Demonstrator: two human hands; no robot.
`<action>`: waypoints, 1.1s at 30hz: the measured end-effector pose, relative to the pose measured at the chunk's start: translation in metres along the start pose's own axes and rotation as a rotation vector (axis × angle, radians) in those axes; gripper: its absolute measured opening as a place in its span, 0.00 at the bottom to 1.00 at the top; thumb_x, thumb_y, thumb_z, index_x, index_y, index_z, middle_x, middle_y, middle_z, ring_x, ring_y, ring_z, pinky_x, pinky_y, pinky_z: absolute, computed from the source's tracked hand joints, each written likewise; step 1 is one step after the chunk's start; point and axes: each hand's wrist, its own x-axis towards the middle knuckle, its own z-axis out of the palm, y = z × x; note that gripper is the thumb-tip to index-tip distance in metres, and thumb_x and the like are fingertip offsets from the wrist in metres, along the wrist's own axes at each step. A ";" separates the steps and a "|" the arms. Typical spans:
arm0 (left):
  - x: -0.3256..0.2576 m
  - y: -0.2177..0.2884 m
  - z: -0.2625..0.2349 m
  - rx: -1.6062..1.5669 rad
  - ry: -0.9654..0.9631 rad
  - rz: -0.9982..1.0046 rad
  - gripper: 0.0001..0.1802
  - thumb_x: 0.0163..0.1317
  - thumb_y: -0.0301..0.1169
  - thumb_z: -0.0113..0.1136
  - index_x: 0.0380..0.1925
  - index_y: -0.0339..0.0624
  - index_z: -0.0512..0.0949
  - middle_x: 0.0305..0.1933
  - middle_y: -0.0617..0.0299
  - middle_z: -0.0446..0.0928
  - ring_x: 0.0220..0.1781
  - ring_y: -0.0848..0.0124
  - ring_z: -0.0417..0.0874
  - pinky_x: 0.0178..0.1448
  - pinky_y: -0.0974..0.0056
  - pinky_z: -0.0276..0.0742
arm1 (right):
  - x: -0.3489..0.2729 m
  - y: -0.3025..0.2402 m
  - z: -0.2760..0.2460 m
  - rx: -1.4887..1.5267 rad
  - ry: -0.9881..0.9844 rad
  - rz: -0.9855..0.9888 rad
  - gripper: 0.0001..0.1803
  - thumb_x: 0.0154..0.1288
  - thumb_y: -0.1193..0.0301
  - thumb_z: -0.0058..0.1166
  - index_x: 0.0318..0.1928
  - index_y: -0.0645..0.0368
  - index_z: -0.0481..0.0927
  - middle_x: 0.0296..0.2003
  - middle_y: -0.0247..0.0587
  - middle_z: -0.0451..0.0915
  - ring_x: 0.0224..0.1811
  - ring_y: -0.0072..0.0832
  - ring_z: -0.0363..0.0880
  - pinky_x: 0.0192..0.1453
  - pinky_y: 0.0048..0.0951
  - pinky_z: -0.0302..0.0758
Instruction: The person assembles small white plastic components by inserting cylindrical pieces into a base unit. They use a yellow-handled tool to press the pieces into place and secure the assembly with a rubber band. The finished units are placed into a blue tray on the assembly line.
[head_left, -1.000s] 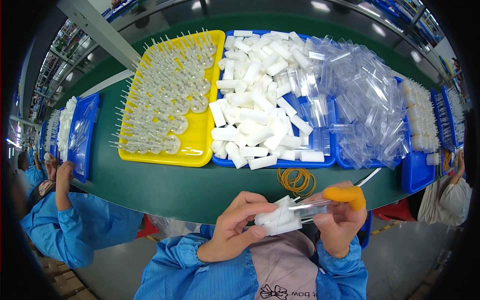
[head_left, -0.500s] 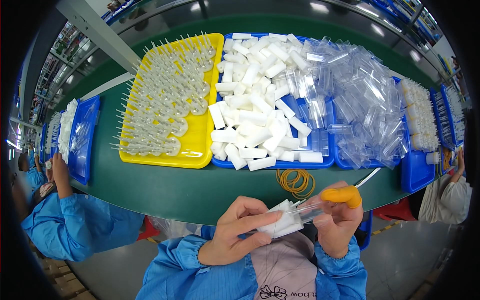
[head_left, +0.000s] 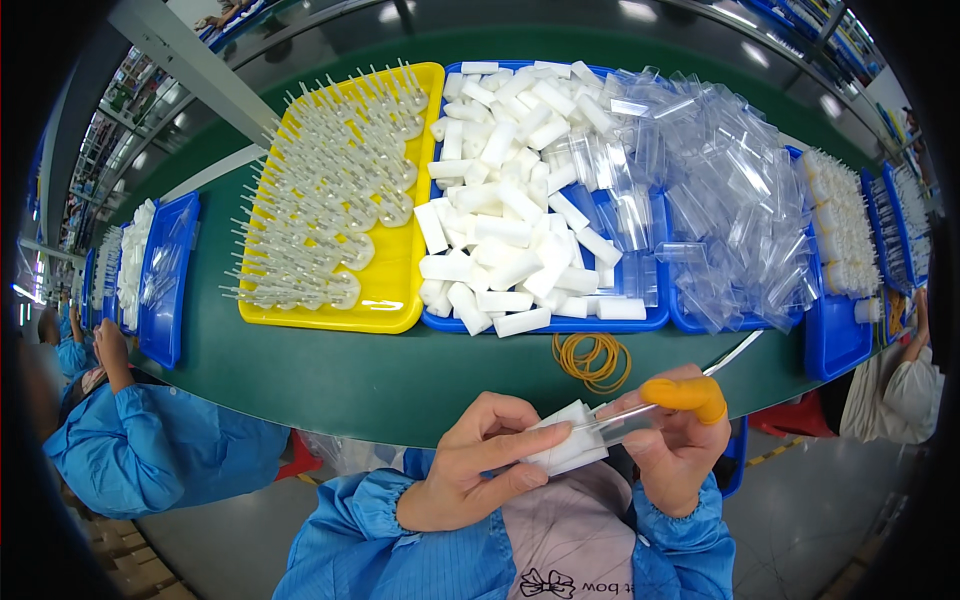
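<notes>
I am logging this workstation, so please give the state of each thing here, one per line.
Left hand: pinching a white foam block.
Right hand: holding a clear sleeve, orange finger cover on.
Yellow tray: full of clear pronged parts.
Blue tray: heaped with white blocks.
Rubber bands: loose on the table.

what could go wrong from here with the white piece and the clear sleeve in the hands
1. The left hand pinches the white block only by its end, so it might slip out while meeting the clear sleeve in the right hand.
2. Both hands work off the green table edge, above the lap; a dropped part would likely fall to the floor.
3. The thin clear sleeve might crumple if the block goes in crooked.
</notes>
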 end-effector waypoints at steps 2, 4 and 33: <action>0.000 -0.003 -0.002 0.028 -0.007 -0.003 0.24 0.56 0.29 0.65 0.54 0.38 0.75 0.46 0.57 0.67 0.43 0.71 0.72 0.45 0.69 0.71 | 0.000 0.000 -0.002 -0.003 0.002 0.017 0.21 0.48 0.84 0.64 0.45 0.67 0.73 0.40 0.46 0.73 0.39 0.35 0.82 0.45 0.31 0.80; -0.001 -0.007 -0.004 0.087 -0.010 -0.007 0.28 0.55 0.31 0.66 0.57 0.35 0.72 0.47 0.57 0.67 0.45 0.71 0.72 0.48 0.68 0.71 | 0.004 -0.002 -0.006 -0.010 -0.049 0.067 0.21 0.49 0.84 0.64 0.44 0.68 0.73 0.41 0.46 0.73 0.40 0.35 0.81 0.45 0.31 0.80; 0.012 -0.021 0.000 -0.711 0.303 -0.273 0.24 0.55 0.20 0.64 0.52 0.30 0.68 0.51 0.55 0.71 0.51 0.69 0.76 0.57 0.65 0.73 | 0.019 0.002 -0.015 -0.380 -0.033 -0.118 0.14 0.52 0.73 0.64 0.38 0.66 0.77 0.40 0.47 0.78 0.43 0.36 0.76 0.51 0.32 0.71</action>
